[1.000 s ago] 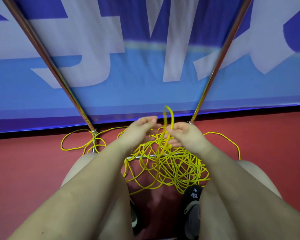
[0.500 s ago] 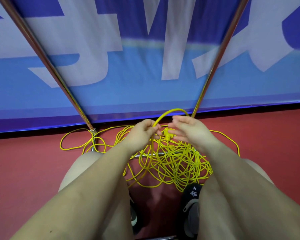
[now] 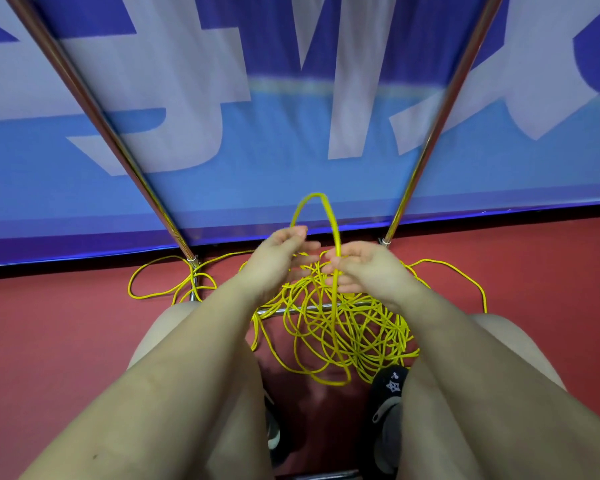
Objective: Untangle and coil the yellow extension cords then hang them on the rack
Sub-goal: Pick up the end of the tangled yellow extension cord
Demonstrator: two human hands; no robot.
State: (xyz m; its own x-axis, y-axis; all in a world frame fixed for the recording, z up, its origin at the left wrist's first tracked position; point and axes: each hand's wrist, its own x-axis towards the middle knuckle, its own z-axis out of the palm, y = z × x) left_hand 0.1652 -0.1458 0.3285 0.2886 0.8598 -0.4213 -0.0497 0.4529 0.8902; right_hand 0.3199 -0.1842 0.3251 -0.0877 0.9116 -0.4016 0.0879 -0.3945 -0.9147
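Hands, two: left hand (image 3: 278, 261) and right hand (image 3: 368, 271) both grasp one cord loop (image 3: 314, 199).

Slanted rack poles (image 3: 101, 109) flank the cord tangle (image 3: 347, 327); open red floor (image 3: 49, 341) lies left and right.

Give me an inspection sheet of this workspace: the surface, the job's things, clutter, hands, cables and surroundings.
Surface: red floor, cords lying on it.
Job's things: yellow cords in a tangled heap across the rack's bottom bar; none coiled or hung in view.
Clutter: nothing seen.
Hands: left hand and right hand raised over the heap, lifting one loop between them; right hand grips it, left hand's grip is unclear.
Cables: stray loops wrap the left rack pole's foot and trail right.
Surroundings: blue and white banner behind two slanting metal poles; dark shoe beside the heap.
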